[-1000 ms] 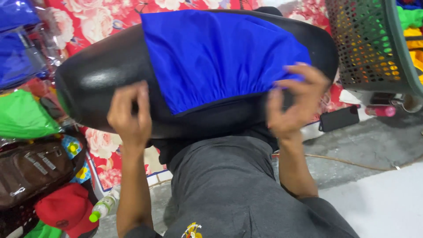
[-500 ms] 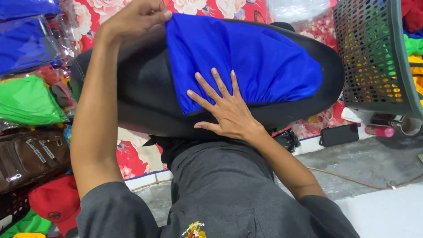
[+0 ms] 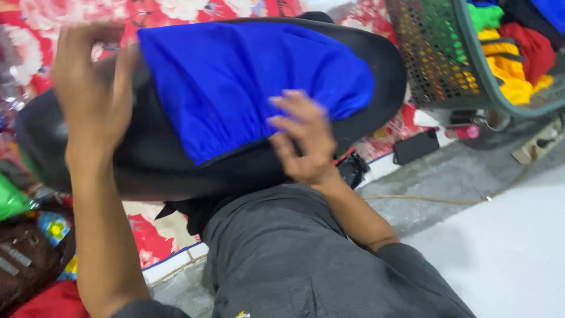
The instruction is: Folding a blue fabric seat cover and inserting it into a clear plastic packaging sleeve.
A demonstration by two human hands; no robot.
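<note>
Resting across our lap, the black cushion (image 3: 176, 159) lies lengthwise in front of us, its upper part wrapped in a blue cover (image 3: 247, 82) whose gathered edge runs down the near side. Our right hand (image 3: 303, 141) lies on that lower edge, fingers spread and slightly curled, pressing cloth rather than gripping it. Our left hand (image 3: 94, 88) is raised at the cushion's left end, blurred, fingers loosely apart; we cannot tell whether it touches. A green mesh basket (image 3: 447, 65) of coloured cloth stands to the right, on the grey floor (image 3: 447, 176).
</note>
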